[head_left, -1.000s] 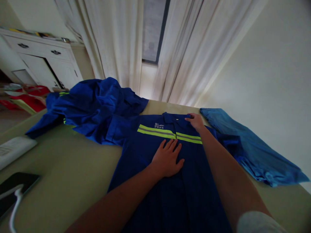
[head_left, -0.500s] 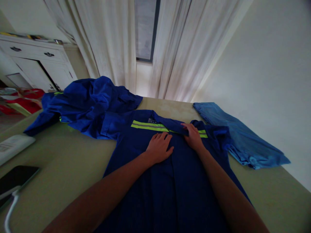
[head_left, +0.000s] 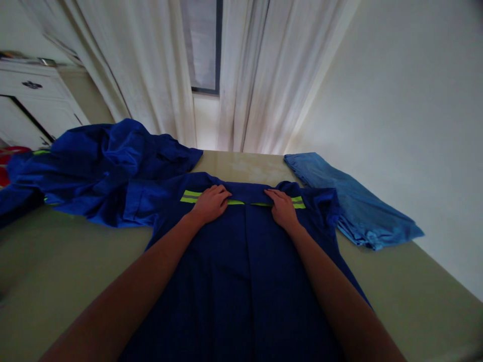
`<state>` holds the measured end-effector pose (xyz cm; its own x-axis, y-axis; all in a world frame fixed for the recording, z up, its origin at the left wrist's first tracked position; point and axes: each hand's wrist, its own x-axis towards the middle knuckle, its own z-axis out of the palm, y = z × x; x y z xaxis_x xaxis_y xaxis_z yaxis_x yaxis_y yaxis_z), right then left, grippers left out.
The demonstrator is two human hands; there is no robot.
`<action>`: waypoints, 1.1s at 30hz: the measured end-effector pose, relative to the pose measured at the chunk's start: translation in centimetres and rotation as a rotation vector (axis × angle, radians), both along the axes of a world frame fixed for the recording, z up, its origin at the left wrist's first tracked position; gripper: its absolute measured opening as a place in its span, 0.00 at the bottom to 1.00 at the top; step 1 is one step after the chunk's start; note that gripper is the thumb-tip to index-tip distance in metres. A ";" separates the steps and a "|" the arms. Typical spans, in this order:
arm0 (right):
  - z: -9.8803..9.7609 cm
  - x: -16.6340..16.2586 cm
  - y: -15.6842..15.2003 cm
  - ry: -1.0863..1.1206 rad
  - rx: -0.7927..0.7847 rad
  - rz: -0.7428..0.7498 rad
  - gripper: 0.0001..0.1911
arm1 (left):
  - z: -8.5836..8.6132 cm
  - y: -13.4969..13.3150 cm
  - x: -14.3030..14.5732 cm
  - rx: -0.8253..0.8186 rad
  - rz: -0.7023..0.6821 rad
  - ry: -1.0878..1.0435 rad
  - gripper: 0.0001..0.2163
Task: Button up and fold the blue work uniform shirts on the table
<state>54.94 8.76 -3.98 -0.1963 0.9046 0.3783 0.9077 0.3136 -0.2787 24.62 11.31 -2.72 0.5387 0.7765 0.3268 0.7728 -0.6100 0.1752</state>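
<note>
A dark blue work shirt (head_left: 230, 261) with yellow-green reflective strips lies front up in front of me, its collar (head_left: 249, 192) turned down in a straight band across the top. My left hand (head_left: 211, 205) has its fingers closed on the collar's left end, over the reflective strip. At the right end, my right hand (head_left: 282, 208) grips the collar with its fingertips; the thumb is mostly hidden. The shirt's short right-hand sleeve part (head_left: 320, 201) is bunched, while its left sleeve (head_left: 141, 198) stretches out towards a crumpled blue garment (head_left: 113, 151).
A folded light blue denim garment (head_left: 350, 201) lies on the pale table (head_left: 241, 166) to the right. Behind the table hang white curtains (head_left: 151, 75), and a white wall (head_left: 407, 100) rises on the right. A white cabinet (head_left: 41, 95) stands at the far left.
My left hand has moved from the shirt's chest up to the collar's left end. My right hand has brought the other end down, so the collar now lies straight. The view has turned right.
</note>
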 end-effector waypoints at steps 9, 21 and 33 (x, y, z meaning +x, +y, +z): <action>2.1 -3.7 -1.1 0.107 0.164 -0.062 0.30 | -0.1 -0.3 1.0 0.039 0.077 -0.046 0.18; 2.6 -7.0 0.4 -0.148 -0.259 -0.137 0.44 | -1.1 1.5 -3.1 -0.053 0.394 -0.037 0.32; -0.7 -7.5 4.8 -0.146 -0.283 -0.025 0.42 | -0.9 1.3 -1.6 -0.144 -0.028 -0.105 0.19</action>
